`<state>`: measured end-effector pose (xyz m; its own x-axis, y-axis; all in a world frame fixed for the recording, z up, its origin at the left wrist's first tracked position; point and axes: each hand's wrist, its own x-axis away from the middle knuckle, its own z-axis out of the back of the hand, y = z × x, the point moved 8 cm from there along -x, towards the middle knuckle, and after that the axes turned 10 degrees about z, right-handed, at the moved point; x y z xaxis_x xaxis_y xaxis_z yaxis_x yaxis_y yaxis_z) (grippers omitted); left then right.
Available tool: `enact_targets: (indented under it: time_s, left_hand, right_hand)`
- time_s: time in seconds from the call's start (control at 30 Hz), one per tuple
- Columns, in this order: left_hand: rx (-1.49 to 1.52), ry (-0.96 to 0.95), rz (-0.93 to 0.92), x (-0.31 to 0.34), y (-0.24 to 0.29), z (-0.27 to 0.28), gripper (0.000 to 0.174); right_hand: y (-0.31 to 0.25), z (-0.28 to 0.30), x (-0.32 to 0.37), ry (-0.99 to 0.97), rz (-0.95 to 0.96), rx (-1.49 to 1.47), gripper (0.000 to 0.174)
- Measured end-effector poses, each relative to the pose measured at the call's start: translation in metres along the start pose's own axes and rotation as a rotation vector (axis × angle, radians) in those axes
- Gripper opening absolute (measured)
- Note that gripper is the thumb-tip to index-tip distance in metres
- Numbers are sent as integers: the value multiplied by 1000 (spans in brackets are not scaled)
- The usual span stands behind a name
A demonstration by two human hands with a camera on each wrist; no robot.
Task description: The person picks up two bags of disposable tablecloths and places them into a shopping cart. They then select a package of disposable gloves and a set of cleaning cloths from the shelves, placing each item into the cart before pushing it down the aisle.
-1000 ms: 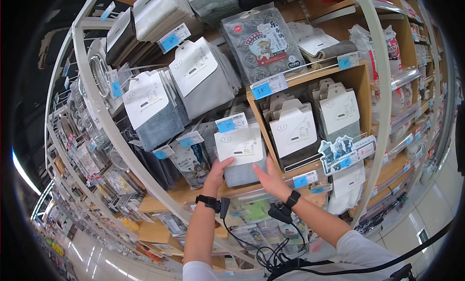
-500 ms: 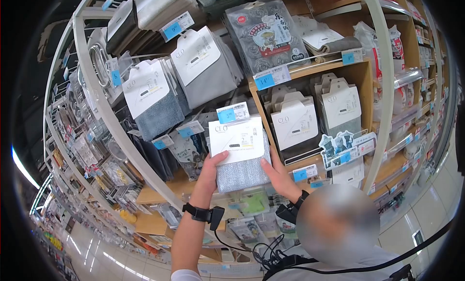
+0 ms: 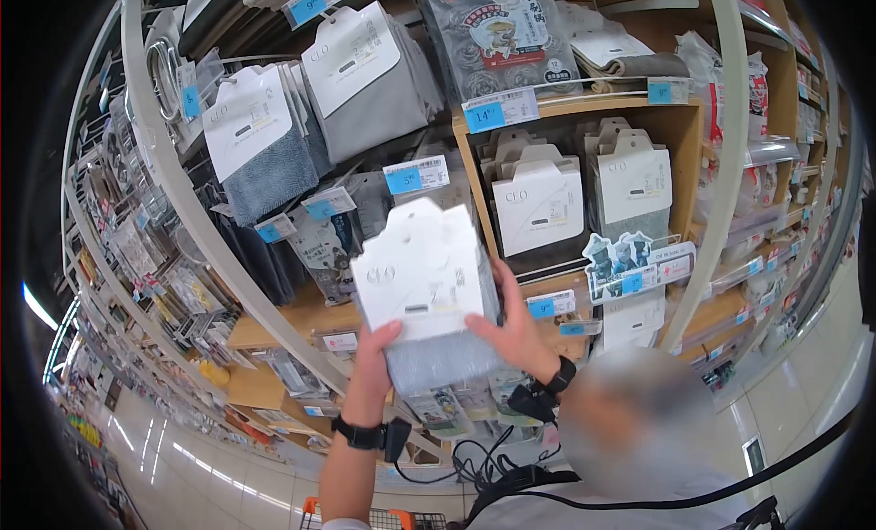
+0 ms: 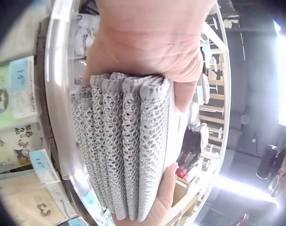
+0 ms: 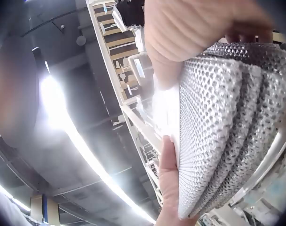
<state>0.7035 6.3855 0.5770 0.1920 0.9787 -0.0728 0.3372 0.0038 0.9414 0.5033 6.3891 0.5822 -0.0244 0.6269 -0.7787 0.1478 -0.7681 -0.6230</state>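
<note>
In the head view, a stack of grey mesh dishcloths [image 3: 438, 364] with white header cards [image 3: 415, 274] is held in front of the shelf, tilted. My left hand [image 3: 370, 366] grips its left side, thumb on the front card. The right hand [image 3: 518, 334] holds the opposite side, with its thumb also over the card and fingers behind. Seen from the left wrist, several folded cloths [image 4: 129, 141] lie layered against the palm. The right wrist view shows the shiny woven cloth [image 5: 213, 127] bulging out beside the card; the fingers behind are mostly hidden.
A blue-and-white price tag [image 3: 416, 175] sits on the shelf just above the stack. Carded cloths fill a wooden cubby [image 3: 464, 156] to the right. Grey cloths [image 3: 274, 178] hang at left, near a white metal post [image 3: 214, 247]. Cables [image 3: 484, 461] dangle between the wrists.
Both hands have drawn the dishcloth stack out from under the price tag, toward me and slightly left. Its full header card now shows, and the stack has tilted.
</note>
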Motion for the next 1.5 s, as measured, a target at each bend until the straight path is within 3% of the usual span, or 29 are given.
enact_targets:
  time_s: [0.1, 0.2, 0.27, 0.43, 0.57, 0.67, 0.77, 0.97, 1.13, 1.27, 1.37, 1.5]
  left_hand:
    - [38, 141, -55, 37, -18, 21, 72]
    - [130, 254, -106, 72, -47, 53, 73]
    - [162, 296, -136, 94, -54, 63, 73]
    - [223, 654, -78, 195, -86, 119, 64]
    - [261, 951, -201, 291, -84, 151, 57]
    - [313, 1097, -99, 348, -119, 181, 47]
    - [378, 1237, -56, 413, -134, 200, 48]
    - [384, 1163, 38, 484, -174, 228, 57]
    - [667, 1122, 61, 514, -232, 277, 54]
    - [639, 1149, 77, 530, -266, 318, 48]
    - [631, 1149, 95, 538, -284, 342, 50]
    - [714, 1080, 111, 550, -329, 378, 53]
  right_hand:
    - [-10, -15, 19, -141, -101, -55, 92]
    - [-16, -47, 38, -318, -5, -32, 96]
    - [-6, -69, 43, -388, -51, -152, 96]
    - [17, -157, 82, -638, -266, -476, 92]
    - [24, -255, 143, -848, -448, -690, 85]
    - [31, -308, 200, -979, -741, -847, 72]
    - [32, -362, 263, -1072, -906, -899, 69]
    - [33, -419, 351, -1200, -1135, -962, 60]
    - [76, -456, 428, -1255, -1239, -773, 60]
    - [124, -484, 487, -1329, -1370, -739, 67]
    - [130, -495, 499, -1461, -1293, -646, 79]
    - [183, -513, 554, -1563, -1203, -396, 87]
